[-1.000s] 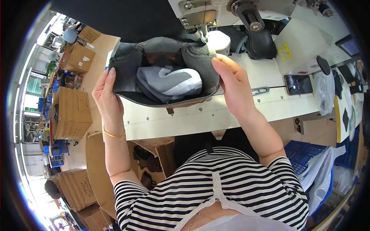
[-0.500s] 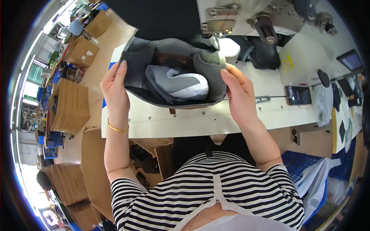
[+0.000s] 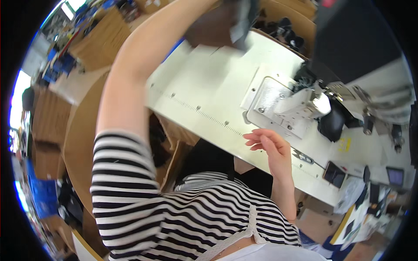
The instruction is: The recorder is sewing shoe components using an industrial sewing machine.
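My left arm stretches far forward, and the left hand (image 3: 208, 3) is mostly cut off by the upper edge, its fingers hidden. At that hand hangs a dark grey sewn fabric piece (image 3: 213, 28), hollow with a lighter grey patch, smeared by motion and raised over the white table (image 3: 196, 82). My right hand (image 3: 274, 150) is empty above the table's near edge, fingers loosely bent and apart. Beyond it stands the metal bed of a sewing machine (image 3: 278, 106). Thread snips (image 3: 303, 157) lie just right of that hand.
A cardboard box (image 3: 300, 17) with dark pieces stands beyond the table. Black material (image 3: 333, 122) lies by the sewing machine, and a phone (image 3: 334, 174) rests at the right. A large carton (image 3: 80, 143) stands at my left, with more boxes (image 3: 102, 39) behind.
My right hand has let go of the grey piece and come down. My left arm has carried the piece forward, away from the machine. The whole view has turned to the left.
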The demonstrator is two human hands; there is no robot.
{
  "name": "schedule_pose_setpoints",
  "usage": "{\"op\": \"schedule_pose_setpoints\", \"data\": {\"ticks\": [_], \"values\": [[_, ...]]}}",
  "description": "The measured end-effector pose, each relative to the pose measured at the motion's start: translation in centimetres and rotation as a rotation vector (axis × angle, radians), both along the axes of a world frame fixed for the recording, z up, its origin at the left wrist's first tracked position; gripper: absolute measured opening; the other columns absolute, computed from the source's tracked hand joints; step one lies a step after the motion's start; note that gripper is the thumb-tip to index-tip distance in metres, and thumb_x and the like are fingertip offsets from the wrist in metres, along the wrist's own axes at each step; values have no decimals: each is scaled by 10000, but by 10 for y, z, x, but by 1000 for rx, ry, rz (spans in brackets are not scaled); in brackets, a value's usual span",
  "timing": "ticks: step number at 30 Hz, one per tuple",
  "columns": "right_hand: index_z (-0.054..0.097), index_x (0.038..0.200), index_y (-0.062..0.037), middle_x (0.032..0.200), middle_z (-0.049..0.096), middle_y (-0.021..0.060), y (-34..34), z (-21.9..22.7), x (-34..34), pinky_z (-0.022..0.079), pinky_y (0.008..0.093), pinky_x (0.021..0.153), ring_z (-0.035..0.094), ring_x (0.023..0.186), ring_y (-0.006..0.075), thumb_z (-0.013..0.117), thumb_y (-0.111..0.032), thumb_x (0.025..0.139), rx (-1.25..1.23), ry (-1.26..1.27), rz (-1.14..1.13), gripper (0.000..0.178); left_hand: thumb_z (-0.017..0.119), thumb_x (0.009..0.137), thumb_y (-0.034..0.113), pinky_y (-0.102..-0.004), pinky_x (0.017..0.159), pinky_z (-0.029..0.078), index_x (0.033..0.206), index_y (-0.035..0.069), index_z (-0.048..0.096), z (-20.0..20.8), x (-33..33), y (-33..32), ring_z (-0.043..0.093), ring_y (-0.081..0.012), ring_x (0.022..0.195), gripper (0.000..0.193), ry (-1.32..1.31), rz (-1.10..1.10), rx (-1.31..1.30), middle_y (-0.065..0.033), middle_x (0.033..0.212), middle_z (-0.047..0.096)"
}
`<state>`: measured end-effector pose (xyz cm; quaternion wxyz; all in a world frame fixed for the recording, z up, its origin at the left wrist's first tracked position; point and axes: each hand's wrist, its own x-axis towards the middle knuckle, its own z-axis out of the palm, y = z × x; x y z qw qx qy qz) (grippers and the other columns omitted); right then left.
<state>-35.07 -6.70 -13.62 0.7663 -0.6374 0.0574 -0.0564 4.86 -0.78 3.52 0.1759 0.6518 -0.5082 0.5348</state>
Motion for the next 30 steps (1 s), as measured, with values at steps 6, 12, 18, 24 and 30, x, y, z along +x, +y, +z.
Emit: {"op": "schedule_pose_setpoints", "data": {"ticks": [6,12,18,24,30], "values": [[587,1092,32,1008,678,147,11,-14,-9,500,284,772,639,862,177,449,-96,958,-87,73,-28,231,509,883,338,-517,908,445,1318,35,370,22,-69,-97,474,-437,1170,548,556,-441,341,-269,1307,452],[568,1125,42,1040,664,157,37,-34,-8,493,285,815,625,902,173,455,-98,962,27,218,236,243,601,862,160,-395,954,433,1167,40,589,-167,-146,79,538,-281,1125,328,441,-273,372,-128,1204,585],[565,1147,25,1053,657,118,80,-74,15,490,272,837,614,943,156,474,-105,963,53,355,569,243,648,748,-12,-371,742,540,1016,-26,591,-242,-311,262,630,-331,913,274,1046,-345,280,-186,1124,607],[616,1069,-3,900,642,35,145,-144,42,464,226,745,574,829,82,578,-130,904,-129,316,711,212,546,850,147,-430,912,457,1210,-13,448,-303,-470,375,539,-372,1103,406,1468,-65,412,-231,1228,513],[561,1041,24,905,637,84,181,-189,60,481,263,760,604,846,134,620,-116,873,-179,423,632,227,584,798,290,-431,1017,363,1337,2,354,-389,-532,371,416,-385,1233,653,1954,510,124,-225,1333,416]]}}
